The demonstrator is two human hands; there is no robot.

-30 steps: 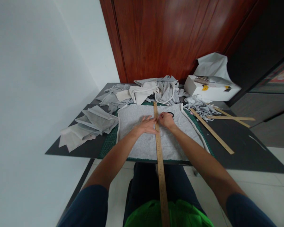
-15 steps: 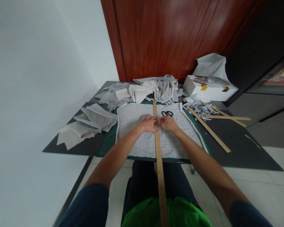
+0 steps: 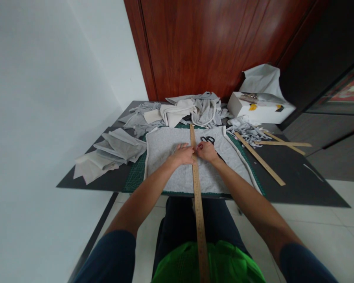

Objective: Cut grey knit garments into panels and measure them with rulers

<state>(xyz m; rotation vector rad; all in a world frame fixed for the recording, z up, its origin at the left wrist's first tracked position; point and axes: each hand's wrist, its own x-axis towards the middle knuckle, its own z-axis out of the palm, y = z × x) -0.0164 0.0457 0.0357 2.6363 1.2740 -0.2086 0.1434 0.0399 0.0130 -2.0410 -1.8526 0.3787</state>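
A grey piece of fabric (image 3: 168, 143) with pale rolled edges lies flat on a green cutting mat (image 3: 135, 175). Down its middle runs a long wooden ruler (image 3: 197, 184), its near end reaching past the table edge toward my lap. My left hand (image 3: 182, 154) lies spread on the fabric, fingertips pressing the ruler's left side. On the other side of the ruler, my right hand (image 3: 206, 151) is closed in a pinch against its edge; whatever sits between the fingers is too small to make out. Black-handled scissors (image 3: 208, 139) lie just beyond that hand, partly covered by it.
Folded grey cloths (image 3: 120, 145) lie on the dark table (image 3: 301, 184) at left. A heap of fabric scraps (image 3: 179, 110) runs along the back. At right are thin cut strips (image 3: 247, 131), several wooden rulers (image 3: 261, 159) and a white box (image 3: 259, 108).
My right hand has shifted slightly up and left along the ruler, showing more of the scissors. My left hand stays on the ruler. The whole view has tilted a little.
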